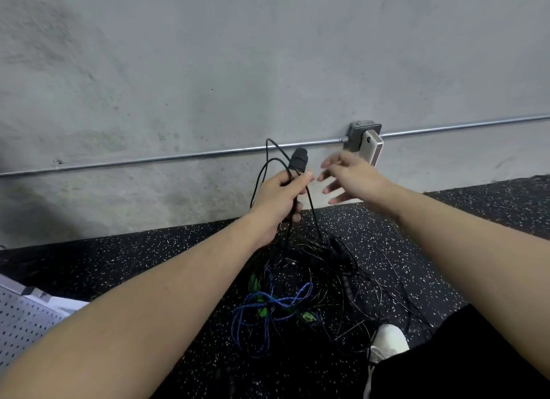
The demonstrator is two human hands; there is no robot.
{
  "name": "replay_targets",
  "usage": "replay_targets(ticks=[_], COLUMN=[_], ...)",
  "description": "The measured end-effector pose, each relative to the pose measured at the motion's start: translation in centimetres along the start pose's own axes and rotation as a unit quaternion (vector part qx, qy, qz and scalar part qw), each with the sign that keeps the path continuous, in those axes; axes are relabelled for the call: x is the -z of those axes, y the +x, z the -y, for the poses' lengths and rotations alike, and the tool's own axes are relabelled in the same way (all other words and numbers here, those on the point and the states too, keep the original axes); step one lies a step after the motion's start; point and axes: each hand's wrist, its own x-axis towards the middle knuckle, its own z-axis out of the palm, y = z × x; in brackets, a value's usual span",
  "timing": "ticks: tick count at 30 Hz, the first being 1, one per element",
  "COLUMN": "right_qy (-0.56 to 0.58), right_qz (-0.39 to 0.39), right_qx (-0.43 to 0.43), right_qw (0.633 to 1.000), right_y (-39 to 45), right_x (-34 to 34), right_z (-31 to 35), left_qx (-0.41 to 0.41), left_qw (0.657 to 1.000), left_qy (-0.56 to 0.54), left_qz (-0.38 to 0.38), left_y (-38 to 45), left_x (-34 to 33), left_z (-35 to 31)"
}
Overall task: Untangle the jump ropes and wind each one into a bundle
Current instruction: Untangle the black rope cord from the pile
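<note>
My left hand (pixel 278 198) grips a black jump rope handle (pixel 299 160) held upright, with loops of thin black rope (pixel 268 157) arching over the fist and trailing down. Just to its right, my right hand (pixel 346 175) hovers with fingers spread and holds nothing. Below both hands a tangled pile of ropes (pixel 315 282) lies on the floor: thin black cords, a blue braided rope (pixel 279 305) and green handles (pixel 262 311) partly buried in it.
A grey concrete wall carries a metal conduit (pixel 178 157) and an outlet box with a white plug-in device (pixel 370 148). The floor is black speckled rubber (pixel 148 256). A perforated metal bench (pixel 20 318) sits at lower left. My white shoe (pixel 388 340) is beside the pile.
</note>
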Motion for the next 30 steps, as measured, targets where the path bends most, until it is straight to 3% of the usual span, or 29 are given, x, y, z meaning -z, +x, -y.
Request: replay_targets(ticks=[3,5,7,10,17,22,25,30], right_qy=[-0.217,-0.288,-0.302,-0.317,-0.251,-0.07,0.064,0.125], right_qz=[0.132,0.204,0.197,0.098,-0.014,-0.024,-0.08,-0.091], right_qx=[0.012,0.02,0.04,0.085,0.101,0.126,0.146,0.12], right_qw=[0.967,0.935,0.932,0.939,0.963,0.989,0.984,0.981], right_y=[-0.2,-0.4,-0.4,0.2,0.9,-0.2,0.2,0.4], right_x=[0.1,0.0,0.0,0.0,-0.8,-2.1,-2.0,-1.7], right_z=[-2.0,-2.6,-2.4,-2.1,-1.4,1.5,3.3,3.0], left_qx=[-0.005,-0.009,-0.007,-0.021,-0.013,0.015,0.048,0.041], left_qw=[0.999,0.998,0.995,0.995,1.0,0.993,0.991,0.984], left_qy=[-0.031,-0.063,-0.1,-0.099,0.0,0.121,0.115,0.152], left_qz=[-0.009,-0.012,-0.015,-0.013,-0.021,0.009,0.047,0.084], left_y=[0.1,0.2,0.3,0.3,0.7,0.9,0.9,0.1], left_x=[0.1,0.2,0.4,0.6,1.9,1.5,1.1,0.5], left_z=[-0.7,-1.1,-1.4,-1.6,-0.1,1.6,2.3,2.6])
